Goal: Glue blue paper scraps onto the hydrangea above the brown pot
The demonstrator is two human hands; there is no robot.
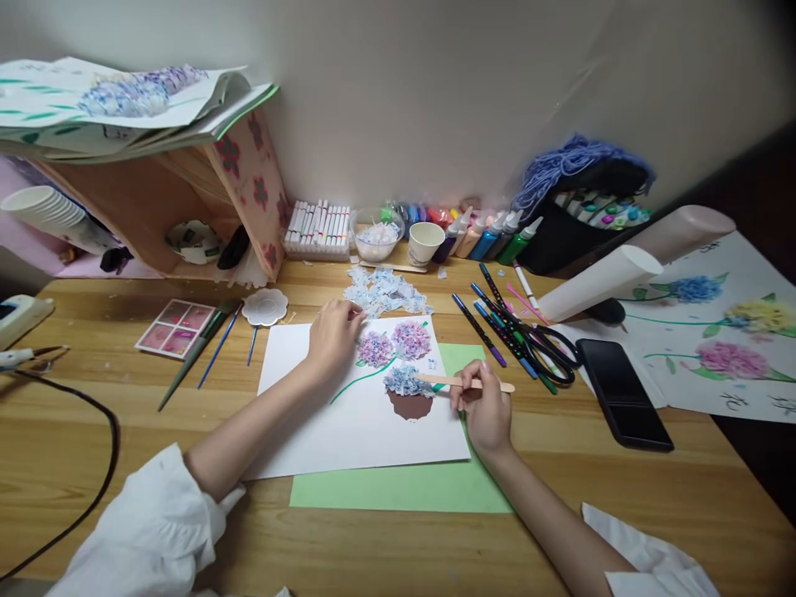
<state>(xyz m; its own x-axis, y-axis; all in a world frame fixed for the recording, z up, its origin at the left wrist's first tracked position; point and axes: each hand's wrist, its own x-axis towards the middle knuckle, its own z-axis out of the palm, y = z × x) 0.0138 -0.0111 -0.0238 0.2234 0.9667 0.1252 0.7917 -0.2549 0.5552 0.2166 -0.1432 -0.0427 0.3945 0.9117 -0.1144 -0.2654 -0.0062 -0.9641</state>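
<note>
My right hand (483,406) grips a flat wooden craft stick (463,382). The stick's left end reaches the blue flower cluster (405,380) made of torn paper bits. Under that cluster is a brown round patch (410,406) on the white paper (323,444). Two pink-purple flower clusters, a left one (376,349) and a right one (411,340), sit above with green drawn stems. My left hand (334,338) is at the paper's top edge, fingers bent together beside loose pale-blue paper scraps (389,290). Whatever its fingertips hold is hidden.
Green paper (398,491) lies beneath the white sheet. On the right are pens (478,330), black-handled scissors (553,352) and a phone (622,394). Behind stand a paper cup (426,243), a bowl of scraps (376,236) and paint bottles (488,236). Brushes (217,348) lie left.
</note>
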